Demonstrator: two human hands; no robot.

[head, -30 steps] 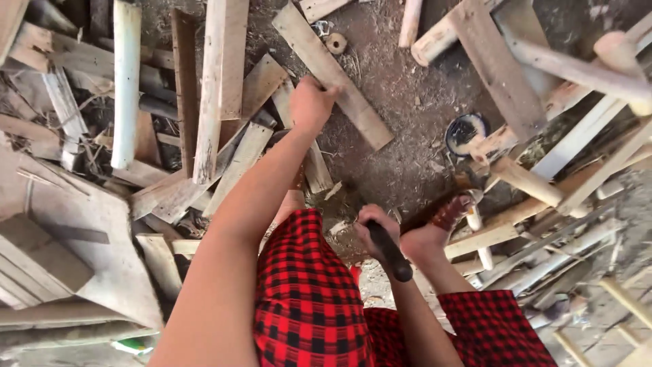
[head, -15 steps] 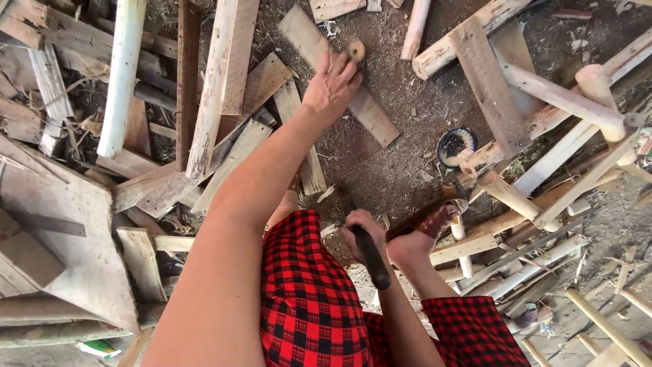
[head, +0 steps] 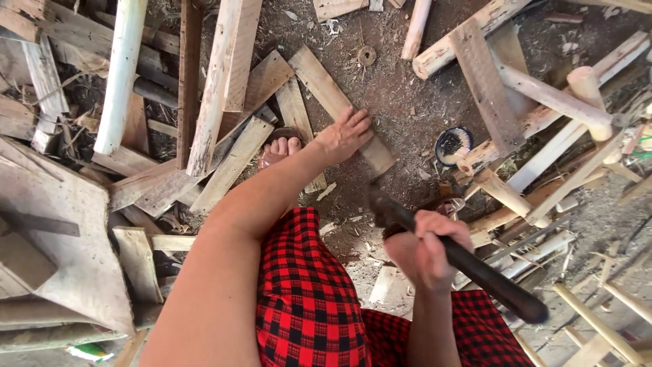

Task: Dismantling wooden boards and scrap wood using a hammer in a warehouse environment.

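1. The left hand (head: 345, 134) is stretched out with its fingers spread, palm down, pressing on a flat plank (head: 339, 105) that lies slantwise on the dirt; it grips nothing.
2. The right hand (head: 428, 248) is closed tight around the dark handle of a hammer (head: 462, 261), held nearer the body than the left hand. The handle's butt sticks out past the fist to the right, and the head end points toward the plank, just short of it.
3. Beside the left wrist, a foot in a sandal (head: 278, 148) rests on the ground, its toes against more loose boards.
4. Below both hands, red-and-black checked cloth (head: 305, 292) covers the person's legs.
5. To the right of the left hand, a small round tin (head: 453, 144) sits on the dirt, near a heap of round pale stakes (head: 553, 98).
6. Beyond the left hand's fingertips, a little round disc (head: 367, 56) lies on the bare ground.
7. Far to the left of the left arm, a long white pole (head: 122, 71) lies across a jumble of scrap boards.
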